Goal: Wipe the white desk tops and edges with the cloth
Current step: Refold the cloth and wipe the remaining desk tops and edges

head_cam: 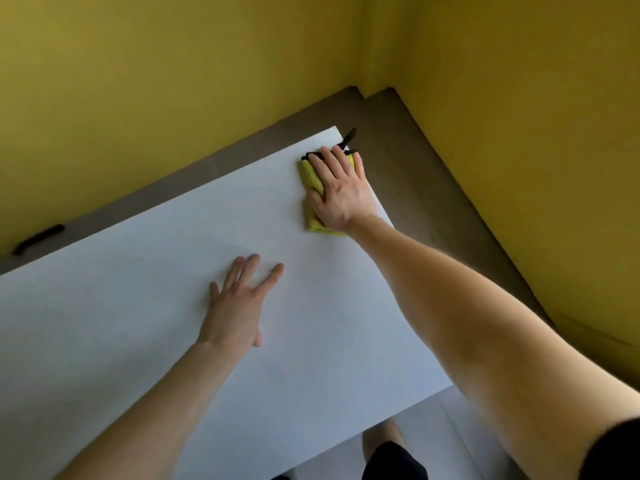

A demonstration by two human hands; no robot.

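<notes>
A white desk top (pixel 138 306) fills most of the view, its far right corner near the yellow walls. A folded yellow cloth (pixel 310 178) with a black edge lies close to that corner, beside the right edge. My right hand (pixel 341 190) lies flat on the cloth, fingers spread, pressing it onto the desk. My left hand (pixel 239 306) rests palm down on the bare desk top in the middle, fingers apart and holding nothing.
Yellow walls (pixel 173 81) stand close behind and to the right of the desk, with a strip of brown floor (pixel 415 161) between. A black object (pixel 38 239) lies at the wall's foot on the left. My legs and grey floor show below the near edge.
</notes>
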